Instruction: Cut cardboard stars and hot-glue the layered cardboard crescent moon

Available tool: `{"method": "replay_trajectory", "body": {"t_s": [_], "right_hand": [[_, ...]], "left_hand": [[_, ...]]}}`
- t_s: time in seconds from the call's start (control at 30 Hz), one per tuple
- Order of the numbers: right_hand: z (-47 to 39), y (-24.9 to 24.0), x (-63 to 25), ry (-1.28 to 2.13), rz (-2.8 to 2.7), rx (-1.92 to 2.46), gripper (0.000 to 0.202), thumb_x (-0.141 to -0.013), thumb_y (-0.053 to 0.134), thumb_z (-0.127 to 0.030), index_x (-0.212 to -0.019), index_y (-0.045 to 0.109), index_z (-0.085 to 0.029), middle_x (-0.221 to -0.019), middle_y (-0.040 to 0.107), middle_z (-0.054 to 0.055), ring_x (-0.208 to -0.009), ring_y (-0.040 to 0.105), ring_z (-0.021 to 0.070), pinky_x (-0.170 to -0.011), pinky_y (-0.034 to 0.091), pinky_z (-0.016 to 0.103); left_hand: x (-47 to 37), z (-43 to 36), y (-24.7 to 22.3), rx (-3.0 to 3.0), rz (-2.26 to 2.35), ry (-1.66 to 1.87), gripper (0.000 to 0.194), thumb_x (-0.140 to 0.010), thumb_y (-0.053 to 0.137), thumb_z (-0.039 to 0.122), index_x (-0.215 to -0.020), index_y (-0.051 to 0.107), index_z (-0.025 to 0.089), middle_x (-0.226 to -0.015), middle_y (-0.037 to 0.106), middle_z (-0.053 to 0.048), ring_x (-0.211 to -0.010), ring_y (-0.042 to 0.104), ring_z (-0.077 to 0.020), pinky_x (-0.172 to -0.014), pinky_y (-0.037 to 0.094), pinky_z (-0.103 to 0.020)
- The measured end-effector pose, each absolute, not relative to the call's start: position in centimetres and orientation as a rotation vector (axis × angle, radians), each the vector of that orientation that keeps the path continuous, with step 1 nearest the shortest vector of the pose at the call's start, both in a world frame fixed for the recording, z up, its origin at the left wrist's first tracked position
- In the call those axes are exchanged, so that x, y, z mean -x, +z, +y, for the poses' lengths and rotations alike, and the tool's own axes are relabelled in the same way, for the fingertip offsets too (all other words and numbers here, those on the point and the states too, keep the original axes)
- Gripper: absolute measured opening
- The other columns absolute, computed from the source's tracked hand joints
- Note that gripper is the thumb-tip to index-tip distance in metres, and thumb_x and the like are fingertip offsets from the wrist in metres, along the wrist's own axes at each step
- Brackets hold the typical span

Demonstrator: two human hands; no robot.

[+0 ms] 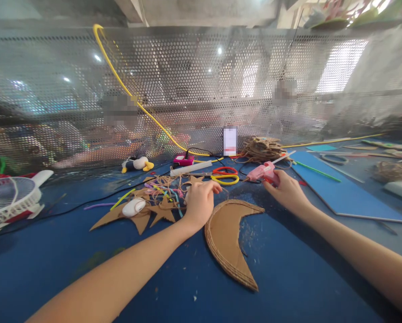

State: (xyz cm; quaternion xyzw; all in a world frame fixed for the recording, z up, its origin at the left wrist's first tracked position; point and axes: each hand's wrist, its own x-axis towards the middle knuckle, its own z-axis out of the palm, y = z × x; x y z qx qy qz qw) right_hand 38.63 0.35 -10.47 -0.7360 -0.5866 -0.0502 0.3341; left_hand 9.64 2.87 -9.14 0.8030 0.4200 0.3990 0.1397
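My right hand (pixel 288 192) is closed around a pink hot glue gun (pixel 260 172) with a pale glue stick (pixel 284 156) poking out of its back. Its nozzle points left, over the table. My left hand (pixel 201 202) hovers at the upper left edge of a crescent moon of brown cardboard (pixel 223 231). The fingers are bent and pressed together; what they pinch, if anything, is too small to make out. Rows of brown twine (pixel 213 244) line the crescent's outer curve. It lies flat on the blue table.
Left of my left hand lie cardboard stars (pixel 164 211), a white earbud case (pixel 133 207) and tangled strings. Scissors (pixel 226 176) with red and yellow handles, a twine coil (pixel 263 149) and a phone (pixel 230 141) are behind. A blue board (pixel 342 188) lies right, a fan (pixel 10 199) left.
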Motion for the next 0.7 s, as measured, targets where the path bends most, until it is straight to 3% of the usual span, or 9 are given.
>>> {"method": "replay_trajectory", "body": {"t_s": [0.1,0.2,0.3,0.5,0.6,0.7], "right_hand": [[0.4,-10.5,-38.8,-0.116,-1.564,1.906,0.048,-0.082,0.052,-0.053,-0.113,0.062,-0.016,-0.094,0.073,0.014,-0.082,0.066,0.0299,-0.072,0.047,0.037],[0.5,-10.7,-38.9,-0.136,-1.592,1.887,0.048,-0.082,0.053,-0.051,-0.113,0.062,-0.016,-0.092,0.072,0.013,-0.081,0.066,0.0292,-0.070,0.046,0.036],[0.5,-10.9,-39.0,-0.149,-1.607,1.857,0.046,-0.083,0.053,-0.050,-0.113,0.062,-0.016,-0.092,0.073,0.013,-0.081,0.066,0.0287,-0.071,0.047,0.035],[0.6,-11.2,-39.1,-0.167,-1.569,1.831,0.046,-0.083,0.056,-0.047,-0.116,0.062,-0.016,-0.096,0.074,0.015,-0.086,0.068,0.0293,-0.074,0.049,0.035],[0.6,-11.1,-39.0,-0.146,-1.560,1.848,0.047,-0.083,0.055,-0.047,-0.116,0.062,-0.015,-0.098,0.074,0.015,-0.088,0.068,0.0300,-0.076,0.049,0.036],[0.6,-10.9,-38.9,-0.125,-1.559,1.863,0.049,-0.083,0.055,-0.048,-0.117,0.062,-0.014,-0.100,0.074,0.016,-0.089,0.069,0.0302,-0.077,0.049,0.036]], "left_hand": [[-9.9,2.3,-9.1,-2.509,1.248,0.913,0.032,-0.084,0.051,0.003,-0.077,0.074,0.024,-0.097,0.077,-0.002,-0.104,0.058,-0.0271,-0.099,0.045,-0.046],[-10.0,1.9,-9.0,-2.581,1.245,0.824,0.014,-0.085,0.064,0.023,-0.084,0.078,0.024,-0.098,0.077,-0.004,-0.110,0.053,-0.0321,-0.103,0.042,-0.051],[-9.9,1.6,-8.6,-2.659,1.253,0.829,0.021,-0.085,0.068,0.039,-0.079,0.078,0.023,-0.100,0.075,-0.008,-0.113,0.050,-0.0352,-0.101,0.042,-0.056],[-9.6,0.8,-7.8,-2.805,1.304,0.838,0.023,-0.076,0.068,0.022,-0.052,0.067,0.021,-0.106,0.070,-0.010,-0.117,0.048,-0.0374,-0.101,0.041,-0.058],[-9.8,0.6,-8.0,-2.745,1.292,0.848,0.019,-0.080,0.065,0.025,-0.063,0.072,0.020,-0.103,0.070,-0.012,-0.115,0.048,-0.0368,-0.102,0.041,-0.058],[-10.0,0.8,-8.5,-2.633,1.191,0.841,0.025,-0.087,0.064,0.037,-0.100,0.077,0.019,-0.112,0.069,-0.011,-0.116,0.048,-0.0346,-0.106,0.040,-0.055]]}}
